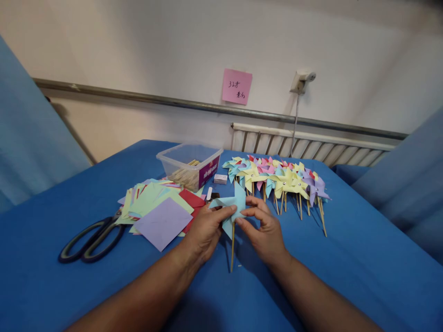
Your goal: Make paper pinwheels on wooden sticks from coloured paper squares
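Note:
Between my two hands is a light blue paper pinwheel (238, 201) on a thin wooden stick (232, 251) that points down toward the table. My left hand (206, 226) grips it from the left, thumb lying across the folded paper near the centre. From the right, my right hand (263, 229) pinches a blade with its thumb and fingers. The pinwheel's centre is partly covered by my fingers. Just behind my left hand lies a small black and white object (212, 195), mostly hidden; I cannot make out what it is.
Left of my hands, square coloured papers (162, 223) lie piled over the blades of large scissors (92, 240). A clear plastic tub (169, 163) of sticks and a small box (220, 179) stand behind. Several finished pinwheels (284, 183) lie at right on the blue tablecloth (346, 276).

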### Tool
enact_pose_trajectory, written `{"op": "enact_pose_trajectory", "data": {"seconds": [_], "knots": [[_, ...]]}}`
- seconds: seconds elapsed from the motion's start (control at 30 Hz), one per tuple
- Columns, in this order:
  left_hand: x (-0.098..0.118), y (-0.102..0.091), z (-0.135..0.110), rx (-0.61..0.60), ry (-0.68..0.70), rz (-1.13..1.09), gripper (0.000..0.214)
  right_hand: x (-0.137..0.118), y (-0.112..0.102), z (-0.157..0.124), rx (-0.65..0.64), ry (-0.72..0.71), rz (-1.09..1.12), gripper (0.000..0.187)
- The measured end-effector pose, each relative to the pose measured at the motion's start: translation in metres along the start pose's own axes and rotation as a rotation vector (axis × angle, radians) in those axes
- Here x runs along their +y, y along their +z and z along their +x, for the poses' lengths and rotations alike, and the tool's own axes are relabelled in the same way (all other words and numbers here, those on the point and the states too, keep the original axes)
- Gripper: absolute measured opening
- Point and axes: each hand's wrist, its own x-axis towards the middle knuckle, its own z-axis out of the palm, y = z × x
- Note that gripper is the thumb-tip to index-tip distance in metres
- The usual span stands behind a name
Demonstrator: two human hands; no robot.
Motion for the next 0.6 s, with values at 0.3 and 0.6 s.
{"op": "enact_pose_trajectory", "data": {"seconds": [0.3,0.6], "knots": [[-0.002,-0.001,0.001,-0.001,-0.081,-0.041,0.023,0.012,0.008,-0.001,0.044,0.192,0.261,0.008],[-0.001,0.000,0.002,0.008,-0.014,-0.008,0.026,0.001,0.002,-0.001,0.129,0.107,0.076,0.030]]}}
